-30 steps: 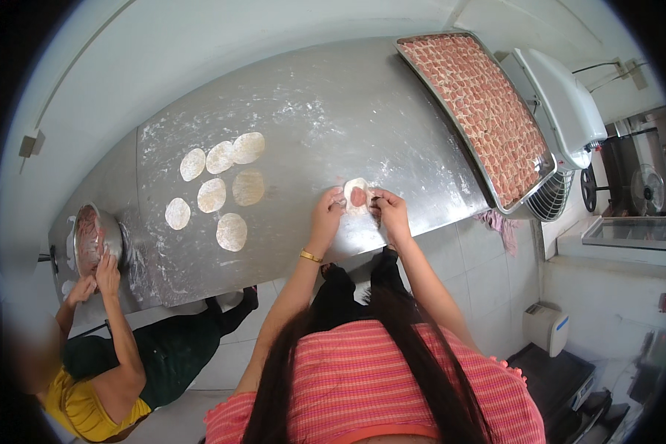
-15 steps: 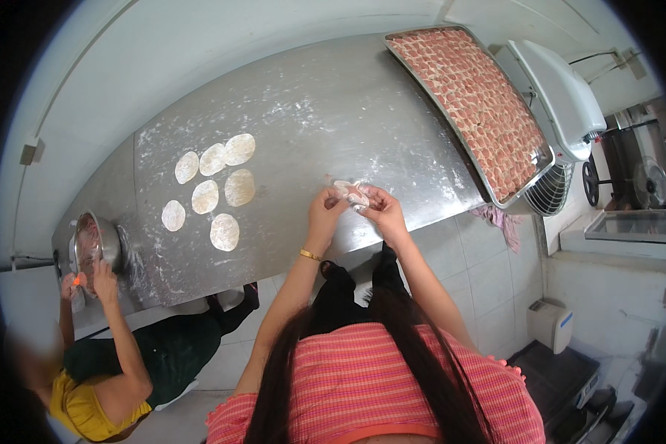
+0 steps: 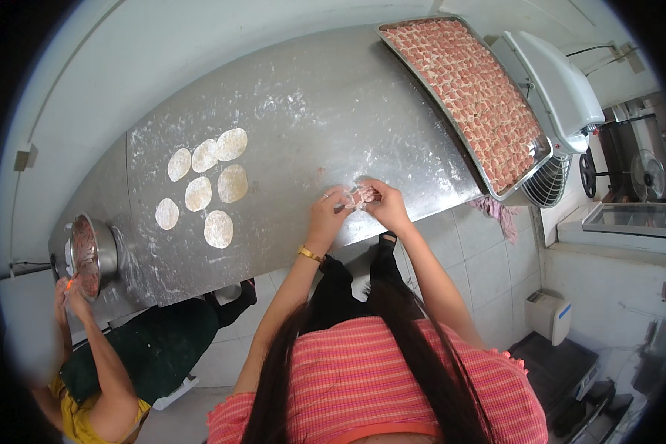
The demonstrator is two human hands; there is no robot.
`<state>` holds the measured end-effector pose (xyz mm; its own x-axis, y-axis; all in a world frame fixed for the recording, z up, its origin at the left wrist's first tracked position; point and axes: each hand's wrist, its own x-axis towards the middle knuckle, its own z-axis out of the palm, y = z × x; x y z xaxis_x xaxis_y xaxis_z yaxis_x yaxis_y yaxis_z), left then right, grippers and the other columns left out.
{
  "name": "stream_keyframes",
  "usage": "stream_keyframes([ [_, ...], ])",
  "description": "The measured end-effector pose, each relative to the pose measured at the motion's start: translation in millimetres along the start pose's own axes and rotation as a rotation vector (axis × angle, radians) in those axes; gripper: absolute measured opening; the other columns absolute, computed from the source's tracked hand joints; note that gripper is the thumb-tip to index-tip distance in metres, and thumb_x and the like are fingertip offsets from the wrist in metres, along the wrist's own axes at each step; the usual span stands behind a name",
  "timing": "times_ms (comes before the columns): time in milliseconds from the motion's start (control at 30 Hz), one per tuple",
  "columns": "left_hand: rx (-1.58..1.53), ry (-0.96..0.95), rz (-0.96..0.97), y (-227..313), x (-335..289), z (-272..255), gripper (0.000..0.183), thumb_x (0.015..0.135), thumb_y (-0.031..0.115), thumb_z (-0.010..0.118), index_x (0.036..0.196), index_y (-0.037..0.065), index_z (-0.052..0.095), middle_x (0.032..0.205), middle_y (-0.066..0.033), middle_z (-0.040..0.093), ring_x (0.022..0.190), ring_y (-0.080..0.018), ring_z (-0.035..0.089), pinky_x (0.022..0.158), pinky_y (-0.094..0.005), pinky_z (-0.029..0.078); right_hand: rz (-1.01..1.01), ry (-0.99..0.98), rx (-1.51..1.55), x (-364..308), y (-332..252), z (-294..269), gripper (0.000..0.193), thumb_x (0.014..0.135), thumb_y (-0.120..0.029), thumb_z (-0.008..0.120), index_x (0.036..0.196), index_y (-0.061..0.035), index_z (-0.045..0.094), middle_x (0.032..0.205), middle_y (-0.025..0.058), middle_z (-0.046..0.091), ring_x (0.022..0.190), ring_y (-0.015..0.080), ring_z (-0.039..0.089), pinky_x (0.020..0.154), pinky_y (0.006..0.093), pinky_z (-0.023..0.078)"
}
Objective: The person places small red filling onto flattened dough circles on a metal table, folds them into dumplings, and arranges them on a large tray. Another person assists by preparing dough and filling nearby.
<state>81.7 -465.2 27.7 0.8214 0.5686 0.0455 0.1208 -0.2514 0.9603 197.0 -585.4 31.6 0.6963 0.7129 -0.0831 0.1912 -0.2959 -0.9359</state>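
Note:
A dumpling (image 3: 359, 196) of pale floury dough with pinkish filling hangs between both hands near the table's front edge. The fingers of my left hand (image 3: 327, 220) pinch its left side, and a gold band circles that wrist. My right hand (image 3: 389, 209) grips the other side with bent fingers and thumb. Much of the dough is hidden by my fingertips. To the left, several round floured dough wrappers (image 3: 218, 229) lie flat on the steel table (image 3: 296, 166), two or three of them overlapping.
At the far right, a large metal tray (image 3: 488, 194) is packed with rows of dumplings (image 3: 466, 96), beside a white machine (image 3: 547, 92). A pink cloth (image 3: 502, 218) hangs off the edge. Left, a co-worker's hands (image 3: 70, 292) are by a steel bowl (image 3: 106, 251) of meat filling.
My fingers have shifted around the dumpling, and its dough looks more gathered. The co-worker's hands have moved down from over the bowl toward its near rim.

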Motion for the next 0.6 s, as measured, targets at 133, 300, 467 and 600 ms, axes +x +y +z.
stream_keyframes([
  [133, -0.034, -0.002, -0.130, 9.2, -1.3, -0.9, 0.019, 0.072, 0.000, 0.070, 0.085, 0.001, 0.057, 0.095, -0.0063, 0.065, 0.082, -0.0159, 0.064, 0.071, -0.0268, 0.053, -0.107, 0.002, -0.154, 4.1, -12.8, -1.0, 0.047, 0.063, 0.011, 0.059, 0.108, -0.0019, 0.060, 0.094, 0.0150, 0.064, 0.081, 0.0266, 0.064, 0.072, 0.0311, 0.051],
  [300, 0.076, 0.027, -0.090, 5.4, 0.0, -0.2, 0.025, 0.069, 0.005, 0.073, 0.091, 0.003, 0.062, 0.084, -0.0119, 0.067, 0.076, -0.0216, 0.067, 0.068, -0.0301, 0.053, -0.124, -0.060, -0.265, 5.2, -19.1, -4.0, 0.037, 0.063, 0.012, 0.057, 0.098, 0.0004, 0.063, 0.089, 0.0150, 0.062, 0.078, 0.0316, 0.062, 0.068, 0.0353, 0.050],
  [467, 0.096, -0.116, -0.050, -1.8, 0.9, -4.1, 0.038, 0.065, 0.000, 0.073, 0.101, 0.003, 0.063, 0.083, -0.0117, 0.067, 0.075, -0.0165, 0.066, 0.066, -0.0273, 0.051, -0.178, -0.029, -0.283, -2.3, -22.8, -8.5, 0.029, 0.064, 0.009, 0.058, 0.091, 0.0000, 0.064, 0.086, 0.0152, 0.061, 0.077, 0.0325, 0.060, 0.066, 0.0370, 0.049],
  [600, 0.067, -0.126, -0.024, -1.2, 1.7, -0.7, 0.029, 0.066, 0.003, 0.075, 0.092, 0.002, 0.063, 0.080, -0.0124, 0.066, 0.072, -0.0187, 0.065, 0.064, -0.0289, 0.050, -0.108, -0.049, -0.339, -4.6, -23.6, -3.2, 0.029, 0.064, 0.007, 0.059, 0.092, -0.0017, 0.064, 0.088, 0.0153, 0.060, 0.080, 0.0332, 0.060, 0.068, 0.0384, 0.048],
])
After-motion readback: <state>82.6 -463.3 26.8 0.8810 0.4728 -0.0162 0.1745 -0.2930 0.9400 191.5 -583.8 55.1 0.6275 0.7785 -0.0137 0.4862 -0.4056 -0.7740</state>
